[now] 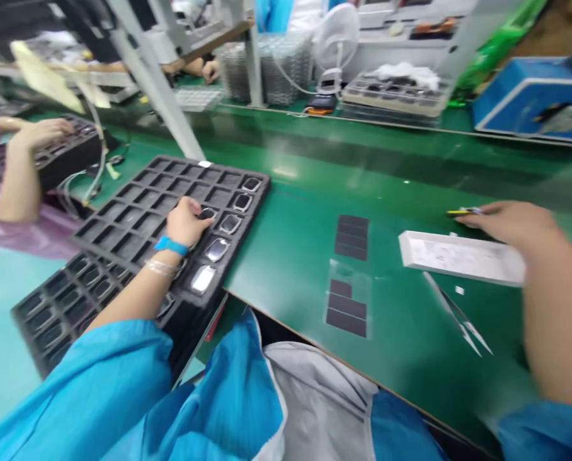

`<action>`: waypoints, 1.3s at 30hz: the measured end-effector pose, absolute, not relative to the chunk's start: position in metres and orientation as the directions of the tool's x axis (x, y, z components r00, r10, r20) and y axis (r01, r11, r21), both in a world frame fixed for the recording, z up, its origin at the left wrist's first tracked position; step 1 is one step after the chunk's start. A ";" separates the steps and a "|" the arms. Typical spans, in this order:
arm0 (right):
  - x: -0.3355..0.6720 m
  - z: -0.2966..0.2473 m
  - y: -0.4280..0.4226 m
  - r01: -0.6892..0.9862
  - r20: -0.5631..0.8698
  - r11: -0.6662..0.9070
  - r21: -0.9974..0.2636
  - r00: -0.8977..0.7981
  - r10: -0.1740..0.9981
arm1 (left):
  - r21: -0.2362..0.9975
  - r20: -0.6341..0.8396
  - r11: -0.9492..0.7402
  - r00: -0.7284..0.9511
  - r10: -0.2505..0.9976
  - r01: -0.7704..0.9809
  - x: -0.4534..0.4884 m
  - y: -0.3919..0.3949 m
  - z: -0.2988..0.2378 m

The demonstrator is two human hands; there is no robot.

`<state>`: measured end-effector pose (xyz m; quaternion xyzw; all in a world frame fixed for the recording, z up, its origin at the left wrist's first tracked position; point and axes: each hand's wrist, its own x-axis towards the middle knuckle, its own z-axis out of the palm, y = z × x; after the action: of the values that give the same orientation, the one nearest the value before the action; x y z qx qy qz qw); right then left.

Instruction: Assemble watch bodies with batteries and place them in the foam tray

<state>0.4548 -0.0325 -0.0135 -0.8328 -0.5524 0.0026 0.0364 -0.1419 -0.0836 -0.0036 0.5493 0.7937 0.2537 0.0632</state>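
Observation:
My left hand (pixel 182 225), with a blue band at the wrist, is over the black foam tray (pixel 144 203). Its thumb and fingers close on a small watch-shaped part (pixel 207 214) in one pocket. Similar parts with dark, glossy faces fill the right-hand column, among them one watch-shaped part (pixel 203 279) at the near corner. Far to the right, my right hand (pixel 521 224) is closed around a slim tool with a yellow end (pixel 458 212), partly hidden by the fingers. Below that hand lies a white box (pixel 458 257) holding small white pieces. Tweezers (pixel 458 314) rest on the green mat.
Sheets of black rectangular stickers (pixel 351 237) lie mid-table. A second tray (pixel 50 317) of parts sits lower left. At far left, a co-worker's hand (pixel 43 133) is over another tray. Along the back stand a fan (pixel 338 35), a clear plastic box (pixel 394 96) and a blue bin (pixel 530 96).

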 end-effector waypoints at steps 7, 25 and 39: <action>0.399 0.006 -0.074 0.800 0.312 -0.262 -0.540 0.479 0.821 | 0.473 0.175 0.259 -0.378 0.909 0.842 -0.144 -0.084 -0.006; 0.288 -0.063 -0.160 0.629 0.470 0.367 -0.686 -0.003 0.883 | 0.518 0.272 0.174 -0.354 0.895 0.837 -0.145 -0.086 -0.012; 0.294 -0.068 -0.157 0.625 0.482 0.356 -0.695 0.036 0.876 | 0.507 0.285 0.175 -0.356 0.890 0.844 -0.146 -0.086 -0.013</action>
<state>0.2941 -0.1567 -0.0676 -0.5510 -0.6808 0.1354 0.4633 -0.1458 -0.0858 -0.0132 0.5663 0.7654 0.3033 0.0380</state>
